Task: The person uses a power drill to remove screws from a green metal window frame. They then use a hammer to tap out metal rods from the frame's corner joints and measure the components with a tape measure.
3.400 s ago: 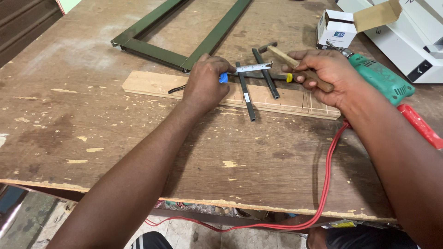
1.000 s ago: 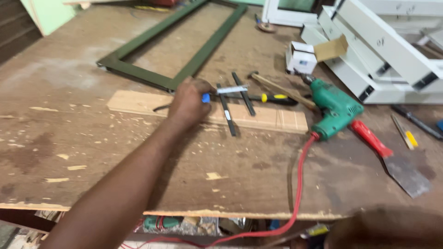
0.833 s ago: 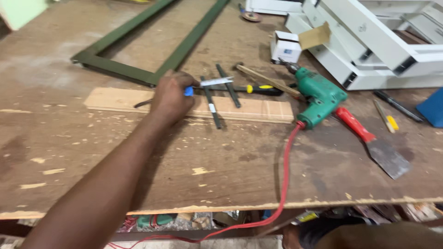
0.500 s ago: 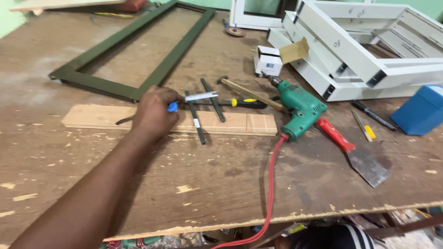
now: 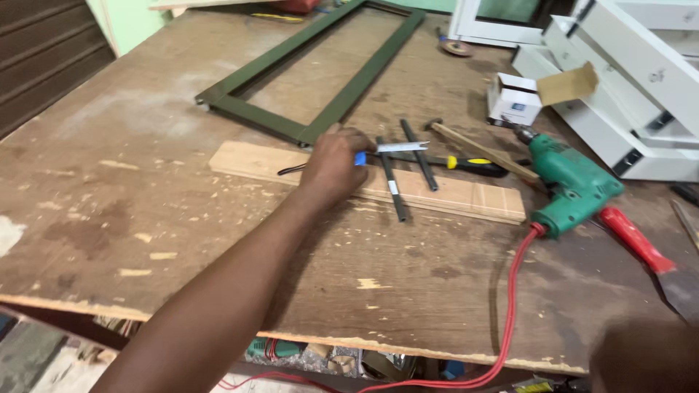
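— So, what is the left hand (image 5: 331,164) on?

— It rests on a pale wooden board (image 5: 451,198), a flat plank with raw grain lying across the workbench (image 5: 109,189). The fingers are curled down over a small tool with a blue handle (image 5: 360,158); only a bit of blue shows at the fingertips, and a flat silvery metal strip (image 5: 402,146) runs out from it to the right. How firmly the fingers close on it I cannot tell, since the back of the hand covers them.

— And the right hand?

— Only a dark blur at the lower right corner, so its fingers cannot be made out.

— What lies around the board?

— Two slim dark metal bars (image 5: 390,182) cross the plank at a slant, just beside the hand. A screwdriver with a yellow and black handle (image 5: 473,164) lies behind them, and a hammer with a wooden shaft (image 5: 480,151) lies near it. A green electric drill (image 5: 571,182) sits at the board's right end, its red cord (image 5: 510,306) trailing off the front edge. A scraper with a red handle (image 5: 637,240) lies further right.

— And the bench itself?

— Worn brown plywood, scratched, stained and dotted with wood chips, its front edge ragged. A dark green metal frame (image 5: 291,65) lies at the back, a small white cardboard box (image 5: 513,98) near the drill, and white frames (image 5: 633,80) are stacked at the right. A pale green wall shows behind.
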